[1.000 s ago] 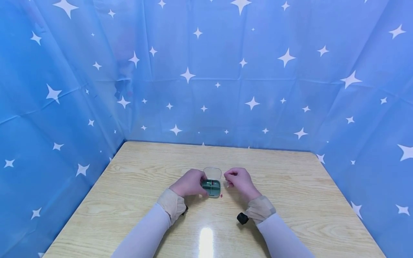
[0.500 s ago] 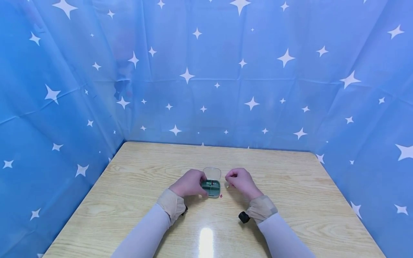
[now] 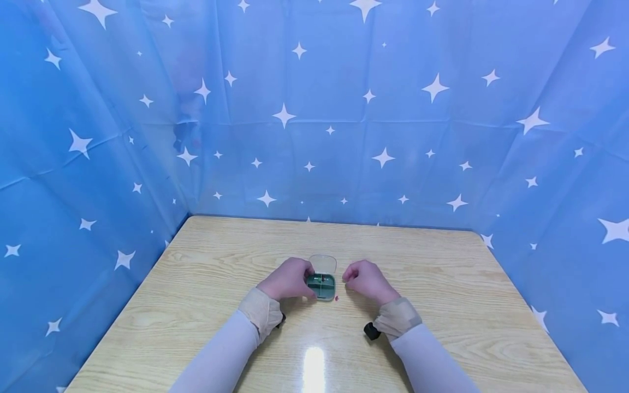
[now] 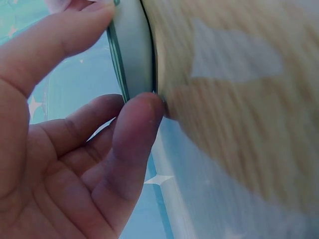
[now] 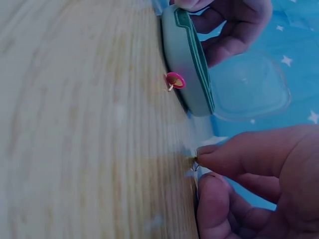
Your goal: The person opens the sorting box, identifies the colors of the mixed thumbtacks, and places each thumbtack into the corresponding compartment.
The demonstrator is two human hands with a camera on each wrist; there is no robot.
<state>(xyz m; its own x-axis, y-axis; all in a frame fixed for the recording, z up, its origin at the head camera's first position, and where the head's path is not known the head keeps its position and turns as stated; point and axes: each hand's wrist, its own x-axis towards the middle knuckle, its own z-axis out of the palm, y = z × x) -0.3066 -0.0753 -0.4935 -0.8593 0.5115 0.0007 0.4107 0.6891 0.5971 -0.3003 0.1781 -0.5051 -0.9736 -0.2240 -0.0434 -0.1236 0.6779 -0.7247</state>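
My left hand (image 3: 290, 278) grips the left side of a small green compartment box (image 3: 325, 290), fingers and thumb bent against its edges. The box sits on the table with its clear lid (image 3: 323, 264) swung back; small red and pale bits lie in a far compartment. Right of the box, my right hand (image 3: 367, 279) is low over the table. In the right wrist view its thumb and finger pinch a tiny metallic thing (image 5: 195, 163), apparently a thumbtack, mostly hidden by the fingertips. A pink thumbtack (image 5: 175, 79) lies on the wood beside the box's near right corner.
The wood-grain table (image 3: 417, 262) extends around both hands, a bright light reflection (image 3: 314, 368) on its front part. A blue curtain with white stars (image 3: 334, 109) hangs behind and along the sides. Each wrist wears a band with a black camera (image 3: 372, 331).
My right hand has shifted slightly nearer and turned, its fingers more tucked; the pale speck under them no longer shows in the head view. The left hand and box keep their place.
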